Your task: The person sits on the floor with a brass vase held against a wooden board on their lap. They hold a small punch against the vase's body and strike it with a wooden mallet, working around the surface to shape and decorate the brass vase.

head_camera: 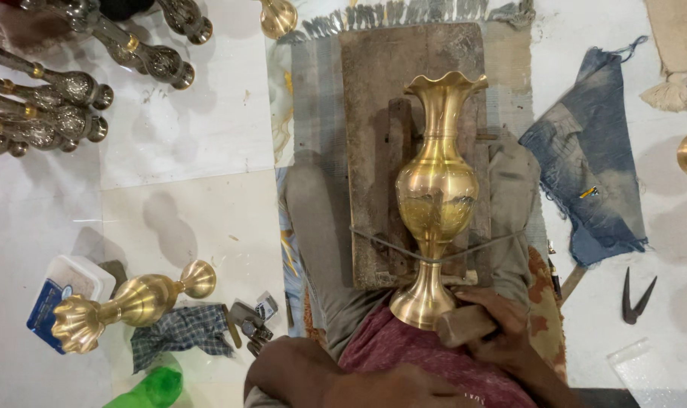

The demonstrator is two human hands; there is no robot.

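My left hand [404, 389] rests low; its grip I cannot tell. My right hand [494, 325] clasps a small brown wooden block [464, 325] beside the foot of the fluted golden brass vase [436, 196], lying cord-tied on the worn wooden board [373, 91].

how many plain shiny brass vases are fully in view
2. One brass vase lies tied on the wooden board by the right hand; another vase lies on the floor at left. Partial brass pieces show at the edges.

Glossy polished brass vase [436, 198] on a rough, worn wooden board [373, 91], frayed matt denim rag [585, 162] beside.
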